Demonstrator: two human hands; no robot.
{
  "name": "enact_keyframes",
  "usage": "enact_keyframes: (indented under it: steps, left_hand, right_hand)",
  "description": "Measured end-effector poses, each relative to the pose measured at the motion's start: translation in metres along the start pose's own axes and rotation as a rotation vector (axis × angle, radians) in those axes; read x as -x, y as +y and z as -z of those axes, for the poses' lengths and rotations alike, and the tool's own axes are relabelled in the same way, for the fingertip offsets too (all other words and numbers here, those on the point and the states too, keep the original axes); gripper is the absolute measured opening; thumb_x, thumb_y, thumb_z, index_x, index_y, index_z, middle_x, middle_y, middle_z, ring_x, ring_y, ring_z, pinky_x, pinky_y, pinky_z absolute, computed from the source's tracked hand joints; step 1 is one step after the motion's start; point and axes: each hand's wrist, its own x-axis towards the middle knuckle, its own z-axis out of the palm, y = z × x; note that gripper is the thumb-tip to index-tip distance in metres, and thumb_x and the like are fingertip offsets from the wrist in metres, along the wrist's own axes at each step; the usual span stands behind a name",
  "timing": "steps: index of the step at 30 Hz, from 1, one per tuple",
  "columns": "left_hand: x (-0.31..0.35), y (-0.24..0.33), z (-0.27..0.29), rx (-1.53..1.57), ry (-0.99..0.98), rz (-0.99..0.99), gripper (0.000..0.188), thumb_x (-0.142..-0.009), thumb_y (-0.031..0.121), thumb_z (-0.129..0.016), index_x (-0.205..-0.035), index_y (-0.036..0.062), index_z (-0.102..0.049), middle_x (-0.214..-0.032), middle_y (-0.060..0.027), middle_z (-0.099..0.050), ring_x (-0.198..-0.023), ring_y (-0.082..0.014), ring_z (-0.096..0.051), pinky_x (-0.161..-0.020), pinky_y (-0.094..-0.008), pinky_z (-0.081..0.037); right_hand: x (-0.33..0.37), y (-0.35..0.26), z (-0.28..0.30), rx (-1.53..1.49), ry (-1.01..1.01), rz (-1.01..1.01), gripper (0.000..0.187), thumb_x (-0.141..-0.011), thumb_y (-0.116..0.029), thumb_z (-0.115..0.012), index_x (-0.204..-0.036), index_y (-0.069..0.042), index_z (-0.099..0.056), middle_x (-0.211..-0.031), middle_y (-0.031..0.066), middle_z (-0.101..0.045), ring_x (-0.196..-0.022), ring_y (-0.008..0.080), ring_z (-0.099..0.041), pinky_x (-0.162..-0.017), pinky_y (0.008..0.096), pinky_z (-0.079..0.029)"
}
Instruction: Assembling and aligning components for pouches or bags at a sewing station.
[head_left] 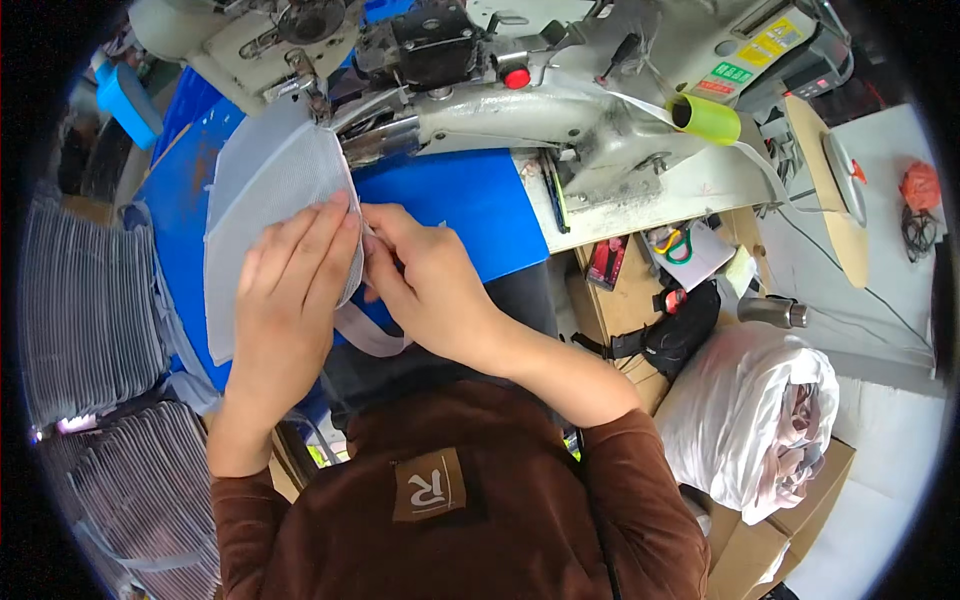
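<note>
A light grey, finely ribbed fabric panel (265, 190) lies on the blue work surface (480, 205), its far corner under the needle area of a sewing machine (500, 125). My left hand (298, 265) rests flat on the panel, fingers stretched out toward its right edge. Thumb and fingers of my right hand (425, 275) pinch that edge beside the left fingertips; the exact grip is partly hidden. A pale grey-pink strip (368, 332) hangs in a loop below my right hand.
Tall stacks of grey panels (90, 310) stand at the left. A yellow-green tape roll (705, 120) sits on the machine's right. Scissors (678, 245) lie in an open drawer, near a steel bottle (772, 311) and a large white bag (745, 410).
</note>
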Motion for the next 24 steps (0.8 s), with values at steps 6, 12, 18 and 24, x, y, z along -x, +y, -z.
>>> enact_keyframes:
  steps: [6, 12, 18, 24]
  left_hand:
    - [0.000, -0.004, -0.001, 0.016, -0.005, -0.025, 0.045, -0.078, 0.002, -0.061, -0.123, -0.0006, -0.061, -0.136, -0.0114, -0.057, -0.119, -0.0290, -0.056, -0.098, -0.0414, -0.045]
    - [0.004, -0.001, -0.005, 0.036, -0.004, -0.023, 0.053, -0.071, 0.001, -0.064, -0.125, -0.0005, -0.060, -0.137, -0.0117, -0.056, -0.120, -0.0287, -0.055, -0.098, -0.0415, -0.045]
    - [0.004, -0.001, -0.006, 0.063, 0.000, -0.027, 0.061, -0.065, -0.001, -0.067, -0.125, -0.0002, -0.059, -0.137, -0.0119, -0.056, -0.121, -0.0296, -0.054, -0.099, -0.0423, -0.044]
    - [0.000, -0.004, -0.008, 0.078, 0.004, -0.017, 0.059, -0.067, 0.000, -0.066, -0.125, 0.0002, -0.059, -0.136, -0.0122, -0.056, -0.122, -0.0298, -0.054, -0.100, -0.0423, -0.044]
  right_hand:
    - [-0.001, 0.005, 0.000, 0.117, 0.051, 0.054, 0.027, -0.086, 0.002, -0.056, -0.113, 0.002, -0.056, -0.072, 0.0242, -0.062, -0.067, 0.0422, -0.063, -0.061, 0.0484, -0.049]
    - [0.004, 0.011, -0.005, 0.051, 0.051, -0.020, 0.034, -0.082, 0.006, -0.055, -0.115, 0.003, -0.056, -0.073, 0.0241, -0.063, -0.065, 0.0380, -0.065, -0.060, 0.0414, -0.051]
    - [0.005, 0.020, -0.007, -0.034, 0.079, -0.004, 0.029, -0.084, 0.010, -0.051, -0.111, 0.003, -0.057, -0.085, 0.0219, -0.064, -0.073, 0.0283, -0.068, -0.062, 0.0327, -0.050]
    - [0.003, 0.020, -0.014, -0.397, 0.083, -0.155, 0.016, -0.090, 0.003, -0.051, -0.105, 0.003, -0.058, -0.090, 0.0194, -0.065, -0.071, 0.0247, -0.065, -0.065, 0.0319, -0.049]
